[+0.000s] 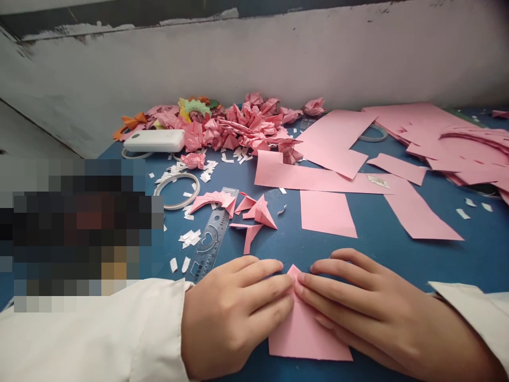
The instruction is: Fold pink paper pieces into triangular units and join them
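A piece of pink paper (305,339) lies on the blue table at the bottom centre, its far end folded to a point and its near edge straight. My left hand (234,310) holds the paper's left side, its fingers close together and pressed on the fold near the tip. From the other side, my right hand (369,313) grips the paper with bent fingers, their tips meeting those of the left hand. The thumbs are mostly hidden. Just beyond the hands lie a pink folded paper piece (260,212) and a flat pink sheet (328,213).
A clear plastic ruler (209,239) and a tape roll (177,191) lie to the left among white scraps. A white device (154,140) sits before a heap of crumpled pink paper (238,127) along the wall. Stacked pink sheets (457,138) cover the back right.
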The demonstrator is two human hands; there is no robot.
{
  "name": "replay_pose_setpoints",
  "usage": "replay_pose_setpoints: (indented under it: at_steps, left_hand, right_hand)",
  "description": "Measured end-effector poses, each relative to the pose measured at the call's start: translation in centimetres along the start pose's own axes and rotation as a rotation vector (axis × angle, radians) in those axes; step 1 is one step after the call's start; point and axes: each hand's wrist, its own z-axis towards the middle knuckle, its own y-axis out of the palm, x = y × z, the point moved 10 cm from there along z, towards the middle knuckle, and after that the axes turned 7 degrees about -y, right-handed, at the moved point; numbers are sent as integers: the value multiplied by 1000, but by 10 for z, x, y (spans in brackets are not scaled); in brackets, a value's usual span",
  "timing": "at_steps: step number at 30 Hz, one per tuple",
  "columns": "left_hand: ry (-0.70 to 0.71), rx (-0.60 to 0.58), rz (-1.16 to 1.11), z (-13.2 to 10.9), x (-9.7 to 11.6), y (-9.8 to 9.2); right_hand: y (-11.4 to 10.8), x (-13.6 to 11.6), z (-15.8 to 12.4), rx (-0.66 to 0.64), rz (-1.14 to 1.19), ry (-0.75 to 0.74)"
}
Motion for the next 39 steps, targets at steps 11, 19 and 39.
replay_pose_setpoints:
  at_steps: [11, 19, 39]
  left_hand:
    - [-114, -231, -47, -6, -13, 20]
    - [-121, -232, -91, -5, -20, 14]
    - [-7, 154, 203, -9, 21, -28]
  right_hand:
    - [-4, 2, 1, 70, 23, 41]
    - [-3, -2, 2, 53, 28, 8]
    - [1, -8, -3, -23, -92, -29]
